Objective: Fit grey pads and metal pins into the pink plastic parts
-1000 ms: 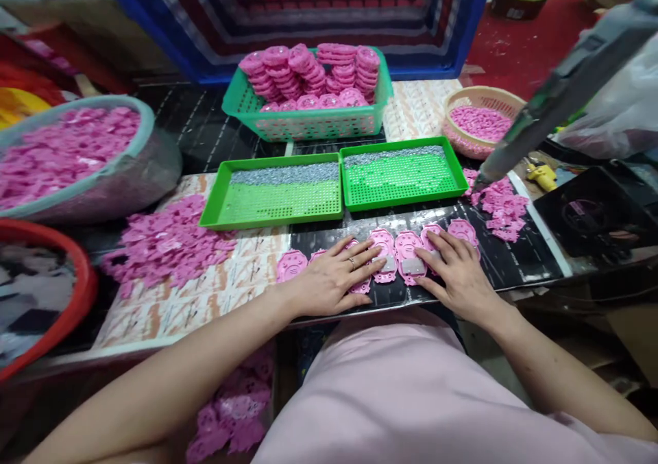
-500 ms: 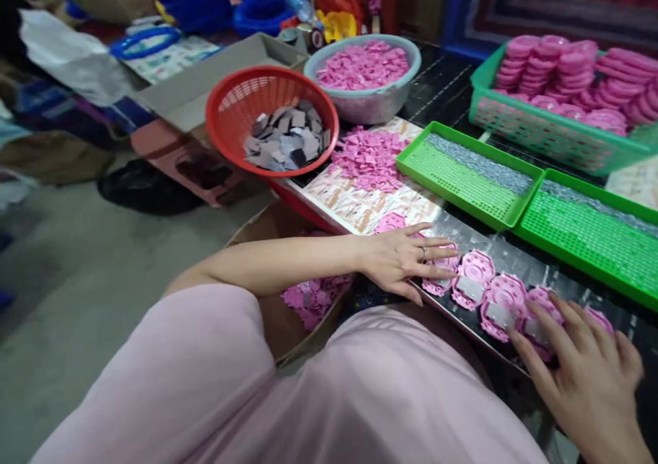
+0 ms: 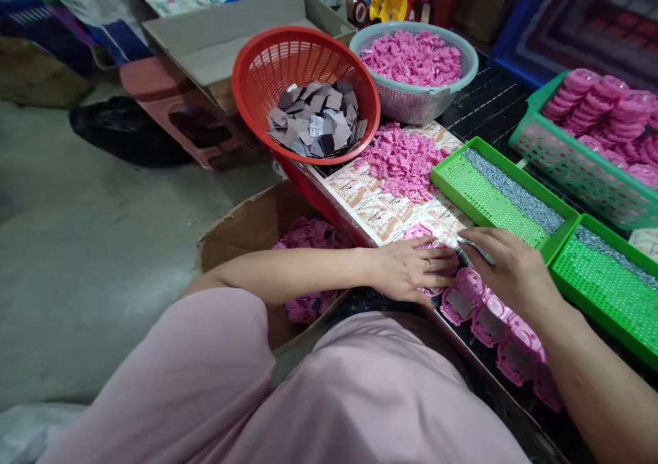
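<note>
While my left hand [image 3: 411,269] rests open over a pink plastic piece [image 3: 419,231], my right hand [image 3: 508,269] pinches a thin grey strip [image 3: 476,250], its long axis slanting toward my left fingertips. More pink pieces [image 3: 488,320] line the bench [image 3: 486,97] toward lower right; at upper centre, a red basket [image 3: 257,59] holds grey squares [image 3: 313,121].
</note>
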The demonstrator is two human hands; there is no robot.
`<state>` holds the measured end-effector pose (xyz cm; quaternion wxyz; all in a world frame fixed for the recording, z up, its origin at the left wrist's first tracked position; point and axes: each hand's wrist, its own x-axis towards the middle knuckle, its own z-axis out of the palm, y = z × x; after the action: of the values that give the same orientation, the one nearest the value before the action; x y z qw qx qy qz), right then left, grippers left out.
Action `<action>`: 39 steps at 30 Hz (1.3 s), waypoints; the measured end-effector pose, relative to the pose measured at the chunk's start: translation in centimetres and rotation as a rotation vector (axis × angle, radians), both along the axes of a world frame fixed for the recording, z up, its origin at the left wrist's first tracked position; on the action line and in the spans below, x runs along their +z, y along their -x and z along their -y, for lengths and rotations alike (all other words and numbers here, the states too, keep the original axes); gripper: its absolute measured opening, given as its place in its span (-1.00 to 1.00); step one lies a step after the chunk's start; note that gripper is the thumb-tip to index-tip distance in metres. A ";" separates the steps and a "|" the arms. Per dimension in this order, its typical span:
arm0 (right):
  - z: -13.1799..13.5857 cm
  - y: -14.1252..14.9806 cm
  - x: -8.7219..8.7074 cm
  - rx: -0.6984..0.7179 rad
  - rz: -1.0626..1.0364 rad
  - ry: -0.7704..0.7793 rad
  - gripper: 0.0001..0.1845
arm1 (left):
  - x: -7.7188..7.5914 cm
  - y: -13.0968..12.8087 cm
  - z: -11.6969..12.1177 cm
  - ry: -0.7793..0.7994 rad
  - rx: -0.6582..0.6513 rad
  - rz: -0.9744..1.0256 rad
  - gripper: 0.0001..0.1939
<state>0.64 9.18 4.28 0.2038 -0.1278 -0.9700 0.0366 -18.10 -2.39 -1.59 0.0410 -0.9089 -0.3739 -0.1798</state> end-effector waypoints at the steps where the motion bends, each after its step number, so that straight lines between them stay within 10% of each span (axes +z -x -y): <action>1: -0.6 1.6 -0.3 -0.009 0.061 0.000 -0.78 | 0.0 0.0 0.0 -0.017 0.004 0.018 -0.45; 10: -2.8 10.3 -1.7 -0.065 0.397 -0.104 -0.69 | 0.2 -0.2 0.0 -0.034 -0.011 0.073 -0.44; 23: -3.4 10.6 -0.3 -0.004 0.471 -0.064 -0.75 | -0.3 0.9 1.4 0.018 -0.006 0.080 -0.47; 28: -2.6 7.7 0.0 -0.115 0.073 0.429 -0.82 | -0.5 1.2 1.5 0.081 -0.037 0.118 -0.48; 34: -2.4 6.4 0.1 -0.280 0.279 1.179 -0.55 | -0.8 1.5 1.8 -0.032 -0.071 0.157 -0.49; 39: -2.5 7.6 -0.5 -0.269 0.436 1.112 -0.56 | -0.9 1.7 2.0 -0.055 -0.062 0.157 -0.51</action>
<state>-6.91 11.65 3.82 -0.0937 -0.3411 -0.8003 0.4842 -19.75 -4.41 -2.44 0.0309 -0.9018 -0.3424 -0.2619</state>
